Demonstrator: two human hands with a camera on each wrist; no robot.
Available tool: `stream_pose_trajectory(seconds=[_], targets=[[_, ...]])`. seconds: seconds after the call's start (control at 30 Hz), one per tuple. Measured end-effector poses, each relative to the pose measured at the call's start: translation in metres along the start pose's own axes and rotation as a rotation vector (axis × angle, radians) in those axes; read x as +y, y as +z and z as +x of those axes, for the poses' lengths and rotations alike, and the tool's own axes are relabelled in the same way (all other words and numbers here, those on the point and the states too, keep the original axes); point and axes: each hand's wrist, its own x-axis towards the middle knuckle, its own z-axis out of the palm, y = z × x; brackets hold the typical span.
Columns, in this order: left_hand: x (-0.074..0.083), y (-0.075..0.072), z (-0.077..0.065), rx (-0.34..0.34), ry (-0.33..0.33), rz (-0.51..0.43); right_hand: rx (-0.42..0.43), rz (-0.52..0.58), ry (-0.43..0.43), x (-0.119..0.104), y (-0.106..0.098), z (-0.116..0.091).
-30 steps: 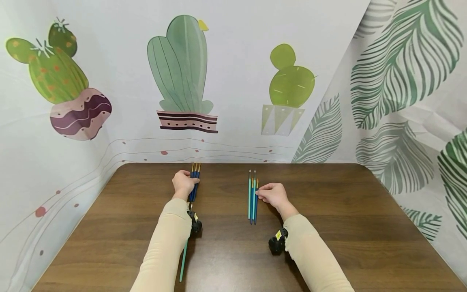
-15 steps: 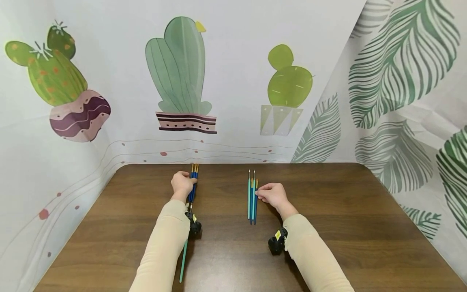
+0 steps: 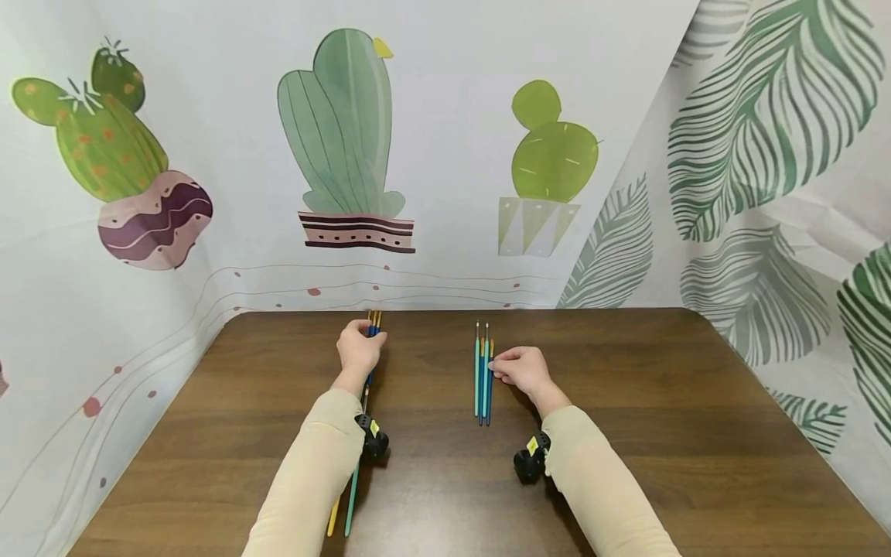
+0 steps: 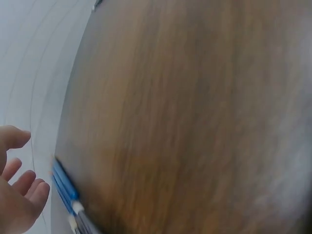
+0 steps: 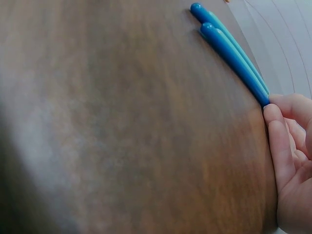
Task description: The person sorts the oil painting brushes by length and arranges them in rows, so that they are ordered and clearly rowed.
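Note:
In the head view my left hand hovers over a bundle of blue paintbrushes at the table's far edge, covering most of their handles. Its fingers and thumb are spread, and the left wrist view shows a gap between the fingertips and the blue handles. My right hand pinches the rightmost blue paintbrush of a second group, thumb against forefinger. Two teal paintbrushes lie in that group, side by side with the blue ones, bristles pointing away. In the right wrist view, blue handle ends extend from the pinch.
A green-handled paintbrush and a yellow handle lie partly under my left forearm. Each wrist carries a black camera. The brown wooden table ends at a printed cloth backdrop.
My left hand has let go of the blue paintbrushes, lifting and shifting slightly right with spread fingers. The yellow handle has come into sight beside the forearm. My right hand holds its place.

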Motion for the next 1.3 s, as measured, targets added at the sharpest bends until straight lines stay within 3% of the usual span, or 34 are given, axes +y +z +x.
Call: stream_pose_trajectory(seconds=[0.7,1.1,1.3], targets=[[0.019,0.052,-0.041,-0.06,0.163,-0.177,0.007,0.001,0.007,0.001,0.001,0.0],[0.032,0.081,-0.064,-0.182,0.113,-0.229,0.009,-0.009,0.003,0.0,0.0,-0.001],[0.039,0.093,-0.073,-0.259,0.061,-0.318,0.014,-0.017,0.005,0.0,0.001,0.0]])
